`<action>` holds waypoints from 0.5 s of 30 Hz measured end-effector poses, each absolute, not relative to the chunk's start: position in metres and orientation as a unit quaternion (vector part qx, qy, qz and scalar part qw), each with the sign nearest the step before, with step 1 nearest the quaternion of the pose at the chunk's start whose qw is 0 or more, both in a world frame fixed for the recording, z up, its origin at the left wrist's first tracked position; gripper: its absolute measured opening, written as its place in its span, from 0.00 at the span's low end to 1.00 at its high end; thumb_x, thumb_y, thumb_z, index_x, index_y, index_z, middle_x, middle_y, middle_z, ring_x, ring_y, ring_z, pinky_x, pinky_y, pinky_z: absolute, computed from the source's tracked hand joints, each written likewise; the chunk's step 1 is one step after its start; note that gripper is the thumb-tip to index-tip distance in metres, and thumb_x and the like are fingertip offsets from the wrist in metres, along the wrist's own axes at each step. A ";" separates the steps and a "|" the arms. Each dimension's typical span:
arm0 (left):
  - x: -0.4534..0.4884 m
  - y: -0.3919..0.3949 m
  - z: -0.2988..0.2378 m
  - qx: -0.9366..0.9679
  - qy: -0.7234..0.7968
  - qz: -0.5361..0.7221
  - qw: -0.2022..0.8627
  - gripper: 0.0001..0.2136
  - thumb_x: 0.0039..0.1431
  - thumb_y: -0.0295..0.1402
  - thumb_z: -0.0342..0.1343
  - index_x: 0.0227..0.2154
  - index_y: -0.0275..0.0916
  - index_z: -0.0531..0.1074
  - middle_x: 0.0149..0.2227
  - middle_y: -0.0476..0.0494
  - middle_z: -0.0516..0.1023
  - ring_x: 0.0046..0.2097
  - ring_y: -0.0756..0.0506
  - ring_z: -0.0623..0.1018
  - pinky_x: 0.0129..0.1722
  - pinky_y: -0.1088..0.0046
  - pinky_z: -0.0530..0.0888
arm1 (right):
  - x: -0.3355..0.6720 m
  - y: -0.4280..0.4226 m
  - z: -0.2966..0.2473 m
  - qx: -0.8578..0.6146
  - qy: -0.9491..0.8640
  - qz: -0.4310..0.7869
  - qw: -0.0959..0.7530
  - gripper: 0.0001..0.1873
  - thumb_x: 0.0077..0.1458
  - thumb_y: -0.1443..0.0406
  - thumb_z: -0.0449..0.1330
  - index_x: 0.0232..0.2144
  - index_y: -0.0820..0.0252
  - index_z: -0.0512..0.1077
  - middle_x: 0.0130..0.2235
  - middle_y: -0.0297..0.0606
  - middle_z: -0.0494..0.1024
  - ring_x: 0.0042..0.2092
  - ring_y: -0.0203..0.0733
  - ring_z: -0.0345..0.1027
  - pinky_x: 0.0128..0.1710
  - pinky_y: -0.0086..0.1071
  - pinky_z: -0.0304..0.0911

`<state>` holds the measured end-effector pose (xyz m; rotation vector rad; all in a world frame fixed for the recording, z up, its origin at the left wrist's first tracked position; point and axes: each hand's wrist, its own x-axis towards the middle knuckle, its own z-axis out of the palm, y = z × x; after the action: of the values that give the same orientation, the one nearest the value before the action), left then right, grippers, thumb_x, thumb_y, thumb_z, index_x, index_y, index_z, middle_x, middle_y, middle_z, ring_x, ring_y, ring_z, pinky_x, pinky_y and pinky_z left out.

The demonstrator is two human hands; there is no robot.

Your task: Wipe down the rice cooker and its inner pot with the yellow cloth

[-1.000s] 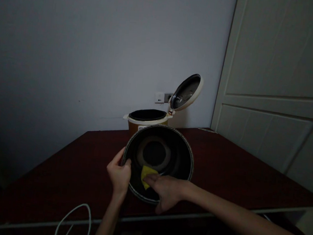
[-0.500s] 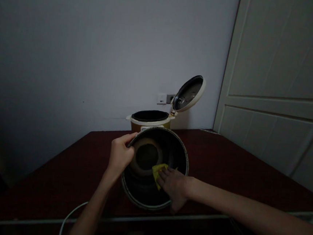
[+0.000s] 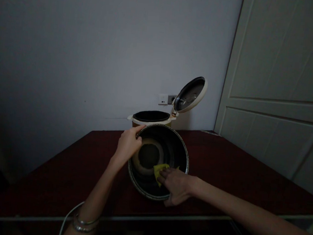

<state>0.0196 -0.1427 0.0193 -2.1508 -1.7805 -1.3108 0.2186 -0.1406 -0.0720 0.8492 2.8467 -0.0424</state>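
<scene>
A dark, round rice cooker inner pot is tilted on its side with its mouth facing me. My left hand grips the pot's upper-left rim, thumb over the edge. Inside the pot, my right hand presses a yellow cloth against the lower-right inner wall. The cloth sticks out past the fingertips, and part of it is hidden under the hand. Behind the pot stands the rice cooker body, with its lid raised to the right.
The dark red table has a pale front edge. A white cable hangs near my left forearm. At the back is a pale wall with a socket; a white panelled door stands on the right.
My left hand has shifted up and to the right along with the pot's left side. The right hand and cloth have barely moved. Bracelets on my left wrist now show.
</scene>
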 end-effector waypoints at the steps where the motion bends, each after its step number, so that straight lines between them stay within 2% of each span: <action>1: 0.020 -0.148 0.013 -0.685 -0.582 -0.437 0.032 0.24 0.50 0.22 0.51 0.51 0.42 0.71 0.49 0.44 0.77 0.50 0.43 0.75 0.51 0.69 0.68 | 0.219 -0.140 -0.073 0.283 0.956 -0.017 0.081 0.43 0.43 0.48 0.59 0.54 0.76 0.65 0.56 0.64 0.64 0.57 0.65 0.58 0.53 0.51 0.56; 5: 0.028 -0.178 -0.025 -0.638 -0.606 -0.474 0.036 0.23 0.54 0.28 0.52 0.54 0.40 0.67 0.51 0.42 0.75 0.50 0.42 0.75 0.51 0.66 0.69 | 0.217 -0.141 -0.074 0.295 0.952 -0.046 0.064 0.40 0.45 0.48 0.57 0.53 0.73 0.66 0.54 0.62 0.67 0.54 0.63 0.62 0.49 0.50 0.61; 9: 0.037 -0.193 -0.062 -0.592 -0.609 -0.527 0.030 0.21 0.56 0.26 0.47 0.53 0.35 0.66 0.51 0.38 0.74 0.51 0.42 0.74 0.51 0.68 0.69 | 0.214 -0.145 -0.073 0.293 0.953 -0.066 0.047 0.39 0.47 0.50 0.56 0.55 0.72 0.64 0.54 0.61 0.67 0.54 0.62 0.63 0.48 0.49 0.63; 13: 0.039 -0.184 -0.074 -0.553 -0.599 -0.576 0.062 0.20 0.55 0.24 0.46 0.51 0.33 0.68 0.50 0.36 0.75 0.51 0.42 0.74 0.51 0.67 0.69 | 0.208 -0.148 -0.076 0.287 0.952 -0.097 0.031 0.46 0.46 0.45 0.56 0.57 0.74 0.61 0.55 0.63 0.66 0.55 0.64 0.62 0.50 0.50 0.61; 15: 0.038 -0.178 -0.072 -0.544 -0.584 -0.597 0.081 0.20 0.53 0.23 0.46 0.49 0.33 0.70 0.48 0.37 0.76 0.50 0.42 0.74 0.51 0.67 0.69 | 0.204 -0.150 -0.080 0.284 0.950 -0.125 0.019 0.52 0.43 0.42 0.58 0.60 0.75 0.56 0.58 0.63 0.61 0.57 0.65 0.58 0.53 0.51 0.57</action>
<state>0.0380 -0.1776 -0.0719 -1.6253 -1.7453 -1.7845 0.2044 -0.1501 -0.0799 0.8807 2.9499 -0.3885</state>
